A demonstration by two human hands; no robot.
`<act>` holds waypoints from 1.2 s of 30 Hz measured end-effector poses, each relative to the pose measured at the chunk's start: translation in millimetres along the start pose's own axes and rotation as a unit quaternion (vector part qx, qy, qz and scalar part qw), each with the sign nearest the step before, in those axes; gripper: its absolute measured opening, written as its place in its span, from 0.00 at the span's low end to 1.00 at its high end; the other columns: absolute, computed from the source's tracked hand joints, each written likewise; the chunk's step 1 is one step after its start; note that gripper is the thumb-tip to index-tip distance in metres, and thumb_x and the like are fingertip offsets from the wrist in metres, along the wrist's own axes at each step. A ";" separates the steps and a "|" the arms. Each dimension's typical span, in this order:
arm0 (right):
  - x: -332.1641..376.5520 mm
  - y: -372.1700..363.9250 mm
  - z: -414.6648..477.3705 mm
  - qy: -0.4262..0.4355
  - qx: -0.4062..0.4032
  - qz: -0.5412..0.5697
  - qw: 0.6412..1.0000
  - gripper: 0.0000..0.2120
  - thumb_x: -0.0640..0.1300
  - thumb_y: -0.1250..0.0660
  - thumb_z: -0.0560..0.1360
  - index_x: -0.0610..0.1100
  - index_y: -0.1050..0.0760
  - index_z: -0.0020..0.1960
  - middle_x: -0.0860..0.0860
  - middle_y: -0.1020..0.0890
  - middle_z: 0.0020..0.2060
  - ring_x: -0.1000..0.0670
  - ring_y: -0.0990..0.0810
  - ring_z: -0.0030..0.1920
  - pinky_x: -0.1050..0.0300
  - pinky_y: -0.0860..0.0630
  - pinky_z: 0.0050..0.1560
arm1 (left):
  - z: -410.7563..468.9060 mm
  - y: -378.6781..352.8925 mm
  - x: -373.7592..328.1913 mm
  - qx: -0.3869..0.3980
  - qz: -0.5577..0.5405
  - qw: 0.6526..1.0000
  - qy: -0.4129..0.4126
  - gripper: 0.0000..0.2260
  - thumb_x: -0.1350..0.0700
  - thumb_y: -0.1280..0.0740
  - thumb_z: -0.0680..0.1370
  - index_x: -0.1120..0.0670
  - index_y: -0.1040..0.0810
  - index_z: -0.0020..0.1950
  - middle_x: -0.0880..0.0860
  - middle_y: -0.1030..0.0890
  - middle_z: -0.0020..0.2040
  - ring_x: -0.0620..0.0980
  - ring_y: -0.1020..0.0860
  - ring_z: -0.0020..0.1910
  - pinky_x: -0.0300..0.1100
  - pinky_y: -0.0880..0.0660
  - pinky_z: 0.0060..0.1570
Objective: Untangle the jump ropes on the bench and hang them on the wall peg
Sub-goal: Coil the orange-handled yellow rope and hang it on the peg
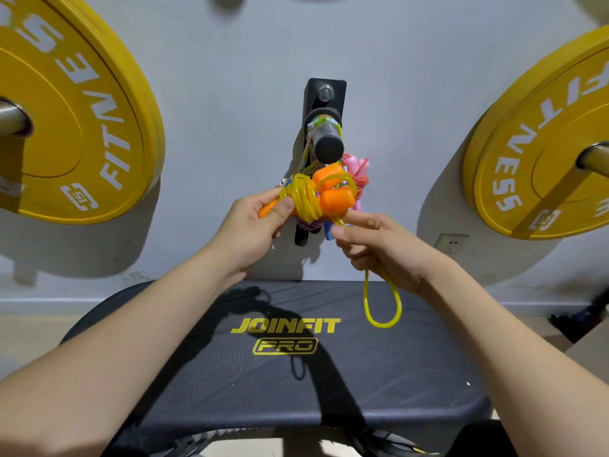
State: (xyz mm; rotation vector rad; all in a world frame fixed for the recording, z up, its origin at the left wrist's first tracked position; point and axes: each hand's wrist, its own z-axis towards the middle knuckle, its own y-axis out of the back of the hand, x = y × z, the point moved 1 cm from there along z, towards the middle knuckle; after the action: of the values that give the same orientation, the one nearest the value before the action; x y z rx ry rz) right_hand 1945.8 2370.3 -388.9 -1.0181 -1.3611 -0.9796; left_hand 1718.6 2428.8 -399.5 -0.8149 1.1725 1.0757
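My left hand grips the yellow jump rope, coiled round its orange handles; my right hand pinches its loose end. The wall peg stands just above my fingers.

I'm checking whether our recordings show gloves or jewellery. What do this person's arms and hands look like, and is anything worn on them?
Both are bare. The left hand and right hand have no gloves, and no rings show. The left forearm and right forearm are uncovered as far as the picture's edge: no sleeves, watch or wristband in view.
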 end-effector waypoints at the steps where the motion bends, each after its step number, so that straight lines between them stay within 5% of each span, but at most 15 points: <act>1: 0.5 -7.2 1.3 0.002 -0.023 -0.033 0.999 0.11 0.53 0.27 0.80 0.52 0.20 0.40 0.51 0.36 0.35 0.53 0.42 0.32 0.61 0.45 0.30 | -0.8 -2.0 3.1 -0.021 0.040 0.999 -0.015 0.13 0.54 0.36 0.87 0.52 0.18 0.69 0.55 0.14 0.51 0.47 0.27 0.44 0.41 0.27 0.46; 4: -6.8 -22.1 7.6 -0.003 -0.198 -0.081 0.977 0.21 0.64 0.26 0.76 0.47 0.24 0.41 0.51 0.38 0.30 0.50 0.41 0.30 0.58 0.43 0.29 | -7.5 -12.7 7.4 -0.032 0.072 0.995 -0.058 0.10 0.53 0.31 0.85 0.50 0.15 0.64 0.44 0.13 0.46 0.39 0.21 0.42 0.34 0.24 0.46; 7: -11.8 -23.0 7.4 -0.007 -0.269 -0.087 0.959 0.29 0.63 0.28 0.78 0.34 0.20 0.45 0.50 0.40 0.26 0.51 0.42 0.25 0.58 0.43 0.27 | -8.1 -15.3 3.8 -0.027 0.066 0.997 -0.015 0.13 0.50 0.22 0.77 0.50 0.14 0.60 0.50 0.11 0.49 0.43 0.16 0.45 0.37 0.20 0.48; 10: -5.3 -17.4 2.7 0.020 -0.220 -0.165 0.961 0.30 0.61 0.29 0.79 0.30 0.20 0.49 0.49 0.39 0.28 0.51 0.42 0.28 0.58 0.44 0.29 | -8.2 -12.2 -1.3 0.053 -0.065 0.989 0.121 0.31 0.52 0.16 0.69 0.53 0.22 0.69 0.56 0.12 0.49 0.55 0.16 0.39 0.52 0.15 0.48; 13: -3.0 -22.4 -0.5 0.050 -0.143 -0.228 0.962 0.20 0.57 0.28 0.80 0.39 0.14 0.49 0.47 0.31 0.34 0.49 0.37 0.37 0.54 0.38 0.38 | -10.6 -10.2 -6.6 0.169 -0.025 0.976 0.133 0.22 0.46 0.24 0.75 0.46 0.21 0.67 0.51 0.16 0.44 0.54 0.22 0.33 0.52 0.18 0.39; 18: -4.1 -21.2 -2.8 0.056 -0.123 -0.297 0.945 0.24 0.57 0.32 0.82 0.38 0.22 0.38 0.52 0.33 0.29 0.54 0.38 0.31 0.60 0.39 0.33 | -9.8 -7.0 -9.0 0.168 0.042 0.981 0.089 0.14 0.51 0.29 0.82 0.53 0.22 0.66 0.56 0.12 0.53 0.57 0.12 0.47 0.45 0.18 0.35; 21: -9.3 -23.5 -2.4 0.020 -0.096 -0.317 0.944 0.26 0.56 0.35 0.85 0.32 0.22 0.44 0.43 0.28 0.31 0.52 0.34 0.30 0.58 0.34 0.33 | -12.2 -8.7 -7.0 0.127 0.100 0.987 0.012 0.11 0.54 0.27 0.81 0.51 0.20 0.62 0.51 0.12 0.48 0.52 0.12 0.47 0.40 0.18 0.38; 26: -9.0 -34.0 5.9 -0.025 -0.121 -0.108 0.986 0.04 0.39 0.43 0.88 0.43 0.32 0.61 0.43 0.14 0.40 0.47 0.21 0.30 0.49 0.18 0.33 | -8.1 -19.4 -1.6 0.010 0.201 0.979 -0.030 0.16 0.49 0.26 0.80 0.50 0.21 0.66 0.51 0.14 0.53 0.52 0.15 0.50 0.53 0.17 0.53; 31: 0.9 -27.3 4.2 -0.044 -0.102 0.002 0.994 0.10 0.36 0.46 0.85 0.41 0.26 0.58 0.37 0.14 0.43 0.38 0.14 0.39 0.44 0.15 0.43 | -3.3 -13.5 0.2 -0.042 0.247 0.968 0.008 0.17 0.48 0.20 0.72 0.46 0.25 0.53 0.46 0.17 0.47 0.44 0.19 0.44 0.40 0.28 0.38; 36: -0.7 -16.6 -3.3 -0.001 0.012 0.033 0.999 0.16 0.31 0.41 0.83 0.38 0.20 0.65 0.35 0.14 0.57 0.40 0.14 0.53 0.50 0.15 0.49 | -0.2 -7.1 1.6 0.021 0.158 0.985 0.069 0.22 0.48 0.21 0.70 0.46 0.25 0.60 0.53 0.17 0.52 0.51 0.18 0.49 0.47 0.22 0.46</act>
State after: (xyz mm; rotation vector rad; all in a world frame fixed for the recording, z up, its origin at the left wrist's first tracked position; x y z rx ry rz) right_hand 1930.8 2362.4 -389.5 -1.0399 -1.3298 -0.9100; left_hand 1725.3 2426.8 -401.4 -0.6926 1.4717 1.2622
